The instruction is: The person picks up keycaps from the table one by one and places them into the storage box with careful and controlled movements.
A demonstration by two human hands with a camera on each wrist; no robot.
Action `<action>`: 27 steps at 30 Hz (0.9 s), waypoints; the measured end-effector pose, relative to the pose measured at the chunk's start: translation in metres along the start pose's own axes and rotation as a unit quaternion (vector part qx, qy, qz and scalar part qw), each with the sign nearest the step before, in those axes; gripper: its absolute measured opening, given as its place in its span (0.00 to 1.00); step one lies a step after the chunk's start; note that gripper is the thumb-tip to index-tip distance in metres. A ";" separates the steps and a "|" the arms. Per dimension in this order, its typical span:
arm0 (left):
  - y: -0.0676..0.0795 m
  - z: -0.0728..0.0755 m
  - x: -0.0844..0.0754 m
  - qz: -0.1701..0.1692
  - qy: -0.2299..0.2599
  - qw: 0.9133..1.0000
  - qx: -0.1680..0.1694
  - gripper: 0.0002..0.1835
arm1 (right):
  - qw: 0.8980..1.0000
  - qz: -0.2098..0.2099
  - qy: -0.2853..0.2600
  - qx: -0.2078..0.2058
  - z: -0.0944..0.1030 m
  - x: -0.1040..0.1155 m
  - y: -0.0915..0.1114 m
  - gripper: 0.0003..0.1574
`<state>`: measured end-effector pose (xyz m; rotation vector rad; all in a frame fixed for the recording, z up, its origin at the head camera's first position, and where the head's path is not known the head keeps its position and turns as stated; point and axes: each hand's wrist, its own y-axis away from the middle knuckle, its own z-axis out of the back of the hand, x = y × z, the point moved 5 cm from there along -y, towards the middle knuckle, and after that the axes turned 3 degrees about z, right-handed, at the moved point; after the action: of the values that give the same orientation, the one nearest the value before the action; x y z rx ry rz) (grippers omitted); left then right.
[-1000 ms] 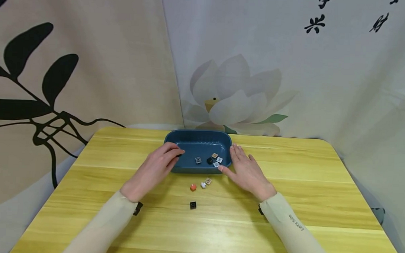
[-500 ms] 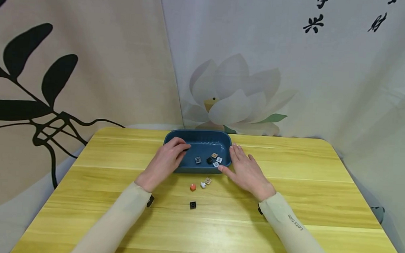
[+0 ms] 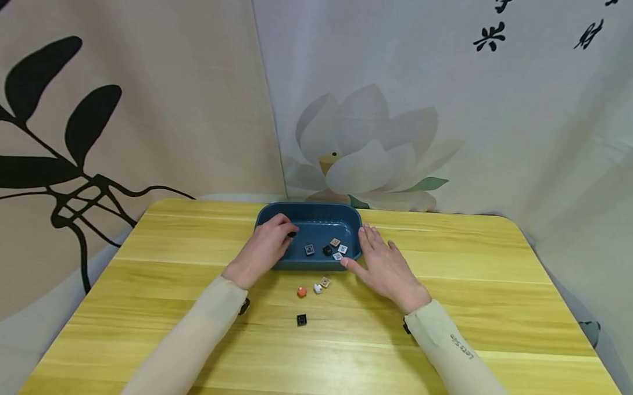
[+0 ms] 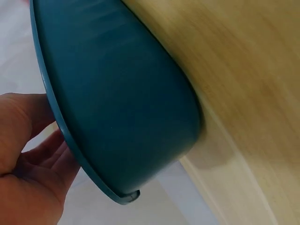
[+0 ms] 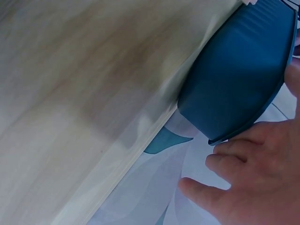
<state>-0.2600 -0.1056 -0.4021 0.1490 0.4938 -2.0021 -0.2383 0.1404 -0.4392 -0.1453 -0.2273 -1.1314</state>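
Note:
A dark blue tray (image 3: 316, 209) stands at the back of the table. Over its left part, my left hand (image 3: 262, 245) pinches a small black piece (image 3: 292, 234), mostly covered by the fingers. The left wrist view shows the tray's outer wall (image 4: 117, 103), with the fingers behind the rim. My right hand (image 3: 389, 275) rests along the tray's right edge, fingers straight and thumb at the front corner. Inside the tray lie a grey square piece (image 3: 309, 250), a black piece (image 3: 327, 251), a tan one (image 3: 335, 243) and white ones (image 3: 343, 249).
In front of the tray, an orange piece (image 3: 301, 292), a white piece (image 3: 318, 289) and a tan square piece (image 3: 325, 282) lie on the wooden table (image 3: 352, 361). Nearer sits a black square piece (image 3: 302, 320). A printed curtain (image 3: 377, 106) hangs behind the table.
My left hand has moved right, further over the tray, with the small black piece between its fingers. My right hand has stayed at the tray's edge.

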 end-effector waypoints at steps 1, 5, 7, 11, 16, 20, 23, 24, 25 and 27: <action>-0.001 -0.001 0.000 0.002 -0.002 1.000 0.005 0.13 | 1.000 0.000 0.000 0.000 0.000 0.000 0.000 0.60; -0.006 -0.006 0.002 0.012 -0.020 0.999 0.030 0.12 | 1.000 -0.001 0.002 0.000 0.000 0.000 0.000 0.60; -0.008 -0.008 0.003 0.015 -0.029 0.999 0.042 0.11 | 1.000 -0.001 0.003 0.000 0.000 0.000 0.000 0.59; -0.011 -0.010 0.004 0.022 -0.043 0.997 0.061 0.10 | 1.000 0.001 0.004 0.000 0.000 0.000 -0.001 0.59; -0.014 -0.011 0.009 0.055 -0.029 0.995 0.078 0.14 | 1.000 0.001 0.005 0.001 -0.001 0.000 -0.001 0.60; -0.013 -0.005 0.012 0.072 -0.025 0.995 0.056 0.20 | 1.000 0.001 0.007 0.000 -0.002 -0.001 -0.001 0.60; -0.007 0.001 0.012 0.061 -0.032 0.997 0.027 0.24 | 1.000 0.001 0.007 0.000 -0.001 -0.001 -0.001 0.60; -0.004 0.003 0.011 0.055 -0.032 0.998 0.017 0.26 | 1.000 0.001 0.008 0.000 -0.001 0.000 -0.001 0.60; -0.001 0.005 0.010 0.046 -0.032 0.998 0.007 0.27 | 1.000 0.001 0.008 0.000 -0.001 0.000 -0.001 0.60; 0.006 0.009 0.007 0.025 -0.034 0.999 -0.011 0.30 | 1.000 0.002 0.010 -0.001 0.000 0.000 -0.001 0.60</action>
<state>-0.2573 -0.1171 -0.3974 0.0785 0.4642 -1.9466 -0.2389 0.1402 -0.4387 -0.1361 -0.2087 -1.1291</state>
